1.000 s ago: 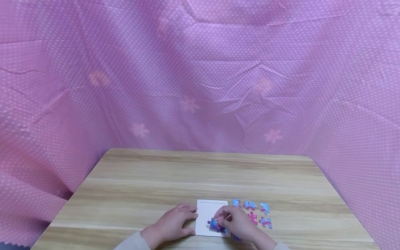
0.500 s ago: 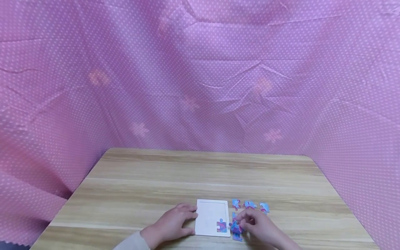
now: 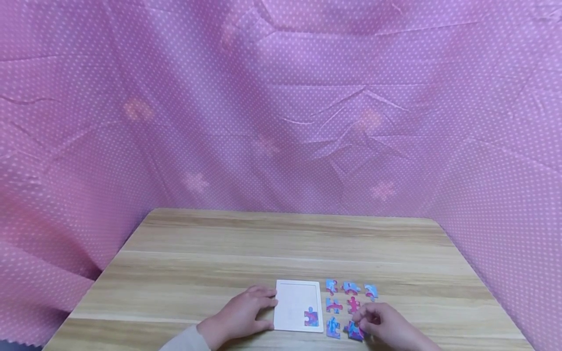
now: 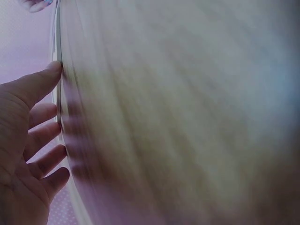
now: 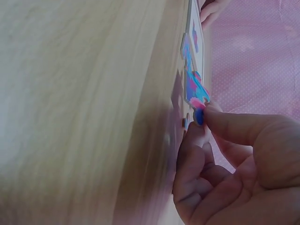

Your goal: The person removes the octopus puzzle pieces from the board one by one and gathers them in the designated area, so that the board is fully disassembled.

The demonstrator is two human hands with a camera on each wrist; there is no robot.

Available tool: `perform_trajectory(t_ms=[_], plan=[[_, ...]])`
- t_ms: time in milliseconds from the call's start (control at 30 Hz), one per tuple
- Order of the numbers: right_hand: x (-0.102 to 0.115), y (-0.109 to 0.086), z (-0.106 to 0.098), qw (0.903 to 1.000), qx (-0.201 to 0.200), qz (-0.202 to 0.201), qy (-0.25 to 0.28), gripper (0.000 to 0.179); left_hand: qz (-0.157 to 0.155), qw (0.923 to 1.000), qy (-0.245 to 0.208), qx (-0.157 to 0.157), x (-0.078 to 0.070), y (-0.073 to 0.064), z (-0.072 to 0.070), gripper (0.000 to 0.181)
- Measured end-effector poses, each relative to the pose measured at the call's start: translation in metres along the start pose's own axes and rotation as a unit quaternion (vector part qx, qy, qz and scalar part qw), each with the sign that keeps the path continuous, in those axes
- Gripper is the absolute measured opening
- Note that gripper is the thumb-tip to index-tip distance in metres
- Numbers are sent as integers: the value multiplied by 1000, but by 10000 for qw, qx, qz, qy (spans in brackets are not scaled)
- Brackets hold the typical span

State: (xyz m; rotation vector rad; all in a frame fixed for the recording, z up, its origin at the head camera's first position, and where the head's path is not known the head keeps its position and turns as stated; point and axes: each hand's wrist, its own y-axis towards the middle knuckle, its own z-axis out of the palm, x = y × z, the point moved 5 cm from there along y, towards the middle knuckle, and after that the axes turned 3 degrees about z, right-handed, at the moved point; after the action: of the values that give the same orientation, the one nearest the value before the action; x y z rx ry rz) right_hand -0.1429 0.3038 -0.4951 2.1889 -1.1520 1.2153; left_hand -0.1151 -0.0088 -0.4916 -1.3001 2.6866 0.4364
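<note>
My left hand [image 3: 241,312] rests at the left edge of a white puzzle tray [image 3: 291,302], fingers spread and fingertips touching its side. In the left wrist view the thumb [image 4: 42,84] and fingers meet that thin edge. One blue and purple jigsaw piece [image 3: 311,319] lies in the tray's lower right corner. Right of the tray, my right hand [image 3: 386,324] pinches another blue, purple and pink jigsaw piece [image 3: 353,331] between thumb and fingers. The right wrist view shows this pinched piece [image 5: 196,89] tilted, close to the table.
Several loose jigsaw pieces lie in rough rows right of the tray, among them a light blue one [image 3: 371,291] and a pink one [image 3: 353,305]. My right hand may cover others. Behind the wooden table [image 3: 219,243] hangs a pink dotted cloth [image 3: 263,122].
The right hand has moved from above the tray to the right, carrying a piece to the loose ones. The corner piece in the tray has come into sight. My left hand stays still.
</note>
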Motion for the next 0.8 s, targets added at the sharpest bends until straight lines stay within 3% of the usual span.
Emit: perform_trajectory(t_ms=[167, 433, 800], plan=[[-3, -1, -1, 9998, 97, 169, 23, 8, -5, 10000, -8, -3, 0, 0, 0, 47], [-6, 1, -2, 9981, -272, 458, -323, 7, 13, 10000, 18, -1, 2, 0, 1, 47], [-10, 2, -2, 9968, -390, 597, -371, 9, 42, 10000, 6, 10, 1, 0, -1, 47]])
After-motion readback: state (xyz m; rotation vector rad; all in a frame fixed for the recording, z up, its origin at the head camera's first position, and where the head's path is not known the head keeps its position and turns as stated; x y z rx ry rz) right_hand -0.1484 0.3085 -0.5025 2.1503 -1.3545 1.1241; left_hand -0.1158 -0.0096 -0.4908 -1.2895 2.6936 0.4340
